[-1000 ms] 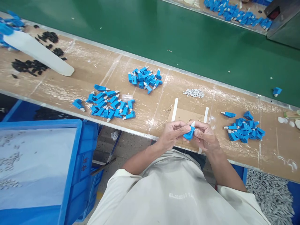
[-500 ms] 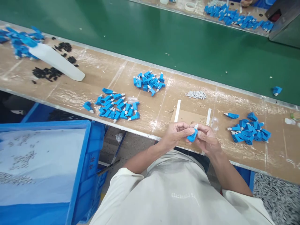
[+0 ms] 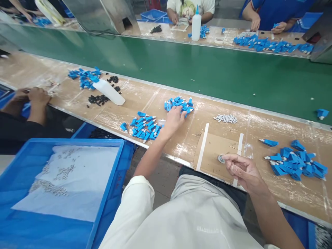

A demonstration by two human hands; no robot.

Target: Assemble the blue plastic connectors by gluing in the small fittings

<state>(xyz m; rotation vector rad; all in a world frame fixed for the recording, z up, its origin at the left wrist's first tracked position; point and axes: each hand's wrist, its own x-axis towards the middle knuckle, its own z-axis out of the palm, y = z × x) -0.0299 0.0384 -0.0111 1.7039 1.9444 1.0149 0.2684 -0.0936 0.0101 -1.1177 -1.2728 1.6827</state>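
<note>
My left hand (image 3: 175, 119) reaches over the far-middle pile of blue plastic parts with white tips (image 3: 178, 102). Its fingers are spread and touch the pile; the fingertips are partly hidden. My right hand (image 3: 242, 169) hovers above the cardboard sheet (image 3: 214, 152), loosely bent, thumb and forefinger apart, with nothing visible in it. By its forefinger is a small round cap-like dish (image 3: 221, 158). A thin stick (image 3: 235, 148) lies on the cardboard near the right white strip (image 3: 240, 142). Beyond it is a heap of small grey-white pieces (image 3: 225, 118).
More blue parts lie at left (image 3: 145, 126) and right (image 3: 297, 160). A white bottle (image 3: 110, 92) lies by black pieces (image 3: 98, 100). A green belt (image 3: 181, 65) runs behind; co-workers' hands (image 3: 255, 22) are across it, others (image 3: 38, 97) at left. A blue crate (image 3: 103, 207) stands left.
My hands have parted; the blue part they held is no longer between them. My left hand has moved left to the pile. The view has tilted up, showing co-workers.
</note>
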